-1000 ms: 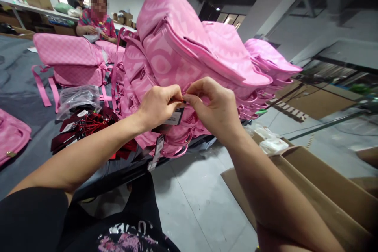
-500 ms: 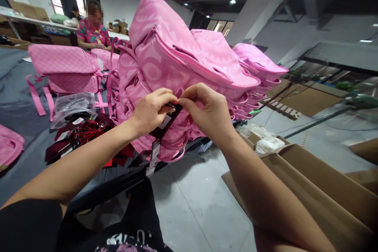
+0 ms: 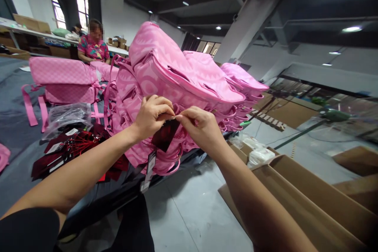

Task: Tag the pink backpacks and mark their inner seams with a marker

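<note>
On dark-covered table [image 3: 14, 122]: stacked pink backpacks [image 3: 177, 82]. In front, dark tag [image 3: 165, 137] beneath left hand [image 3: 151, 118] and right hand [image 3: 202, 128], both pinched narrow for fine control, apparently at its upper end.

cloth-look bkpks [image 3: 165, 67], glossy plstc bag [image 3: 67, 117], cardbd box [image 3: 308, 201]

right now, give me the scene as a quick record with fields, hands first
left hand: fingertips pinched above a dark tag
right hand: fingertips pinched, meeting the left's
gripped part: too small to tell
behind hands: stacked pink backpacks
table, left: checked backpack, plastic bag, dark tags with red strings
floor, right: open carton
beyond table: person in patterned shirt
</note>
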